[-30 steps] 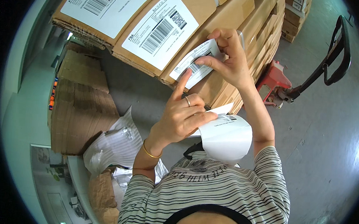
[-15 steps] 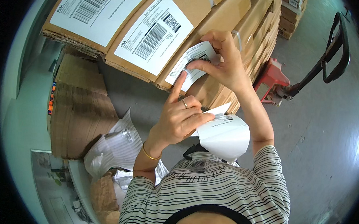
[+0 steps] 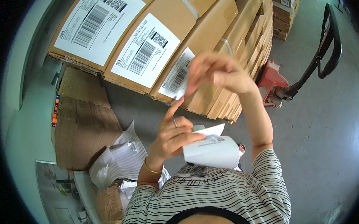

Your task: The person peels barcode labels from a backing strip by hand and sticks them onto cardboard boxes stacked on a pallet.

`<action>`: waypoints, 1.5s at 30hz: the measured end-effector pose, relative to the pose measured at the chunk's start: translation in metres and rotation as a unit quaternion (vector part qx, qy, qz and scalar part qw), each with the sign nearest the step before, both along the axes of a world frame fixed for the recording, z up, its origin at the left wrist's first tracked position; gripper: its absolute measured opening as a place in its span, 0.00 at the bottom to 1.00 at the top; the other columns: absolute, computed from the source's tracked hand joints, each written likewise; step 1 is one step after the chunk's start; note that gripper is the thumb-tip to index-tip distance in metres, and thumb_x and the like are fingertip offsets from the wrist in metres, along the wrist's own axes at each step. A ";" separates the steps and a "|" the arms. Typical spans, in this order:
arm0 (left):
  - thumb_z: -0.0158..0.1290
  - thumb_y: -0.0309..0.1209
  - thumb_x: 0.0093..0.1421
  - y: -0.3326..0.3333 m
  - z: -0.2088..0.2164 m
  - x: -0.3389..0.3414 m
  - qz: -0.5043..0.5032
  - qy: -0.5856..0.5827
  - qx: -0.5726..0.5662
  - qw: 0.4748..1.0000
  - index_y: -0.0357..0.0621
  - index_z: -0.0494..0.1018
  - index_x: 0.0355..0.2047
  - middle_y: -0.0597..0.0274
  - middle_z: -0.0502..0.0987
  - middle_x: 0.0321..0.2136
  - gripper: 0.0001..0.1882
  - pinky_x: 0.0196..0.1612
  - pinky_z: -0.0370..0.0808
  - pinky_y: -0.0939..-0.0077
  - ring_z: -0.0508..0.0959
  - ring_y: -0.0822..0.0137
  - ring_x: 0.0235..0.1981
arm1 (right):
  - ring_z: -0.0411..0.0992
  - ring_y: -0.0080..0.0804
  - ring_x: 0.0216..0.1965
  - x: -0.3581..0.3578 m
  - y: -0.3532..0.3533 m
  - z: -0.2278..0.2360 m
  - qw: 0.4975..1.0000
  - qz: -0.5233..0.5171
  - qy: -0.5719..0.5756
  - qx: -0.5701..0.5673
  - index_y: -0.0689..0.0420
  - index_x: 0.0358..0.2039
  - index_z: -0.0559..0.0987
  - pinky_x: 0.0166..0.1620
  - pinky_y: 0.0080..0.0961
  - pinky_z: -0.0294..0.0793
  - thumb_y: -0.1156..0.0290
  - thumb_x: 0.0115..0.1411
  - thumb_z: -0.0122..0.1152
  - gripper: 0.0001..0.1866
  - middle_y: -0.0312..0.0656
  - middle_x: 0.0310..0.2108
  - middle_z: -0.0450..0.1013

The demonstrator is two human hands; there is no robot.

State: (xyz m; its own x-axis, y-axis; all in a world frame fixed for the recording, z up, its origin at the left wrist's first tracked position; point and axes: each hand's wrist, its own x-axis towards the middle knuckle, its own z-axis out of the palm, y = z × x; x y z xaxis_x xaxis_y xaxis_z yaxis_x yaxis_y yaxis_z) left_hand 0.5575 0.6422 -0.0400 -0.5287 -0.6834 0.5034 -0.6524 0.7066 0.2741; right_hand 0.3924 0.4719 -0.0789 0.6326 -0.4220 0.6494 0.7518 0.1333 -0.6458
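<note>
My left hand (image 3: 170,137) grips a curled strip of white label sheets (image 3: 211,153) between thumb and fingers. Its index finger stretches up to the lower edge of a white barcode label (image 3: 177,79) on the end of a cardboard box (image 3: 209,31). Over that label's right side hovers my right hand (image 3: 229,76), its fingers bent and smeared by motion. Whether it touches the label cannot be made out. Two boxes to the left carry similar labels, a larger-looking label (image 3: 99,24) and a middle label (image 3: 145,50).
More cardboard boxes (image 3: 247,29) continue to the right. A red pallet jack (image 3: 274,76) with a black handle stands beyond them on the grey floor. Flattened cardboard (image 3: 84,128) leans at the left, beside white packing foam (image 3: 119,153) and brown paper (image 3: 109,205).
My right hand has lifted off the label's surface, its fingers no longer pinched there. The label now lies flatter on the box. My left hand has come slightly nearer with the label sheets.
</note>
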 end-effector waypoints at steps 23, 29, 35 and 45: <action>0.62 0.36 0.45 0.060 -0.009 0.021 0.101 0.054 -0.001 0.993 0.49 0.83 0.27 0.72 0.69 0.11 0.09 0.63 0.63 0.43 0.74 0.75 0.21 | 0.66 0.55 0.60 0.044 0.014 0.024 0.987 0.155 -0.026 -0.018 0.67 0.51 0.72 0.61 0.46 0.66 0.35 0.62 0.47 0.41 0.62 0.57 0.66; 0.63 0.37 0.44 0.058 -0.006 0.017 0.093 0.045 -0.014 0.995 0.50 0.83 0.28 0.72 0.68 0.11 0.10 0.63 0.64 0.43 0.74 0.75 0.22 | 0.69 0.47 0.58 0.023 0.024 0.022 0.988 0.028 0.059 -0.139 0.66 0.46 0.77 0.57 0.44 0.70 0.48 0.65 0.53 0.29 0.57 0.54 0.70; 0.64 0.36 0.44 0.065 -0.010 0.022 0.086 0.066 -0.012 0.994 0.51 0.83 0.28 0.73 0.70 0.11 0.10 0.62 0.66 0.46 0.75 0.75 0.22 | 0.66 0.50 0.60 0.000 0.030 -0.009 0.782 -0.492 -0.007 -0.382 0.60 0.55 0.73 0.63 0.48 0.62 0.61 0.59 0.63 0.26 0.52 0.58 0.67; 0.63 0.37 0.46 0.066 -0.011 0.030 0.089 0.056 -0.009 0.994 0.50 0.83 0.28 0.72 0.71 0.11 0.10 0.61 0.67 0.48 0.74 0.75 0.21 | 0.48 0.55 0.69 0.033 0.027 -0.024 0.617 -0.674 0.151 -0.379 0.51 0.63 0.67 0.68 0.59 0.39 0.42 0.57 0.56 0.39 0.51 0.67 0.54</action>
